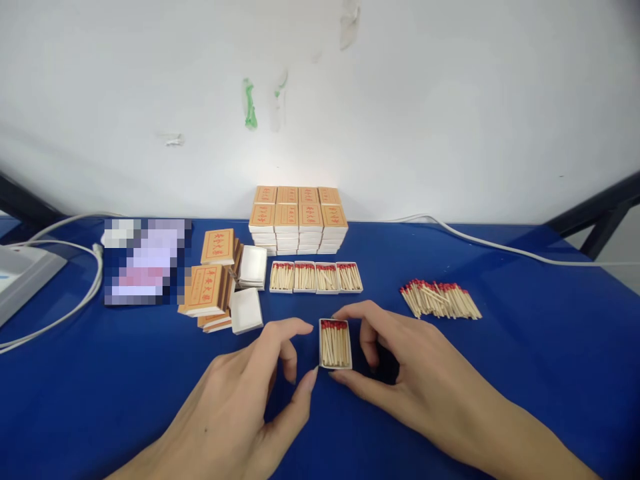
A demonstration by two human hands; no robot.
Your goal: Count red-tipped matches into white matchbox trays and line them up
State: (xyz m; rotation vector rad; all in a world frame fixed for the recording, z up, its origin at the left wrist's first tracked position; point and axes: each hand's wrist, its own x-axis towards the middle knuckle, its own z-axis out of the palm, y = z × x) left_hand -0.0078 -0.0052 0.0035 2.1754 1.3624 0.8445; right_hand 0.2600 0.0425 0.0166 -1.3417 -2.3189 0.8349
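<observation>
A small white matchbox tray [335, 344] filled with red-tipped matches lies in front of me on the blue table. My right hand [400, 360] has it between the index finger at its top corner and the thumb at its lower edge. To its left is my left hand [265, 380], with index finger and thumb spread apart and the thumb tip close to the tray's lower left corner; whether they touch I cannot tell. Behind the tray, several filled trays [316, 277] stand side by side in a row. A pile of loose matches [440, 299] is at the right.
Orange matchboxes [299, 217] are stacked in a block by the white wall [425, 120]. Loose matchbox sleeves [207, 288] and white trays without matches [247, 311] lie at the left. Beyond them are a blurred-out object [150, 260] and white cables [75, 310].
</observation>
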